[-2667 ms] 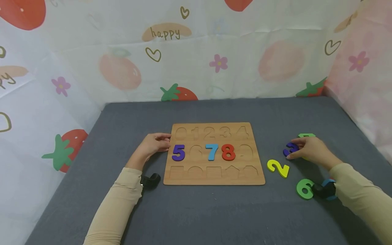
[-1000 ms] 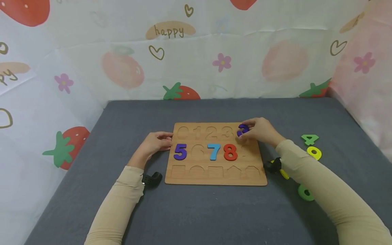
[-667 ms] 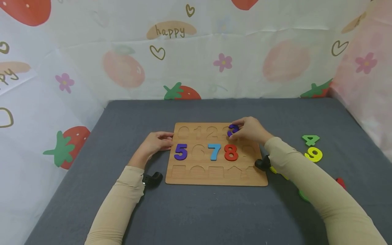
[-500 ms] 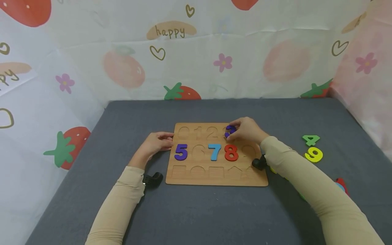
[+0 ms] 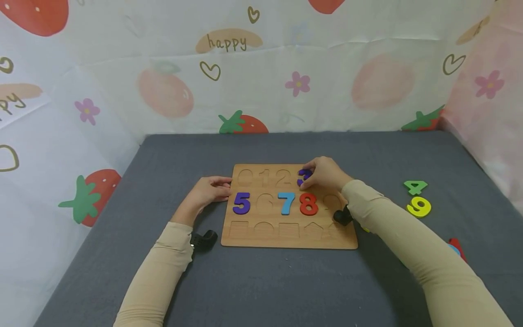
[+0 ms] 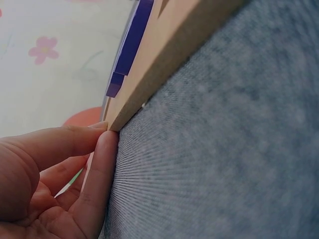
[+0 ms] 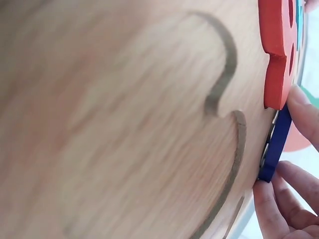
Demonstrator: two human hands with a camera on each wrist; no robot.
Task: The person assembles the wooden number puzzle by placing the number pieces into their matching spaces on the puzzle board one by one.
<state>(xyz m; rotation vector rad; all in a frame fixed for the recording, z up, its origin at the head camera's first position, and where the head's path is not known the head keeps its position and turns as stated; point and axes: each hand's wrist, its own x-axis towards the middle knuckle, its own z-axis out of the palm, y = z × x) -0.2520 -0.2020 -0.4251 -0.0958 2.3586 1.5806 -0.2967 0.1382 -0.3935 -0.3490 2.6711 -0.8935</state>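
Observation:
A wooden number puzzle board (image 5: 249,241) lies on the grey cloth, with a purple 5 (image 5: 241,203), light blue 7 (image 5: 286,203) and red 8 (image 5: 308,204) in its middle row. My right hand (image 5: 327,175) pinches a purple 3 (image 5: 304,173) between thumb and fingers over the 3 outline in the top row. The right wrist view shows this purple 3 (image 7: 277,142) low at the wood, just beyond the red 8. At the left edge, my left hand (image 5: 208,188) holds the board; thumb and finger (image 6: 103,154) meet at its rim in the left wrist view.
To the right lie a green 4 (image 5: 415,187) and a yellow 9 (image 5: 418,207). A red piece (image 5: 458,249) and a blue one show behind my right sleeve (image 5: 416,250), which hides other pieces. Patterned cloth walls (image 5: 318,109) stand behind the table.
My right hand has carried the purple 3 from among the loose pieces leftward onto the board, lately sliding slightly left and down to the 3 outline. The left hand stays at the board's edge.

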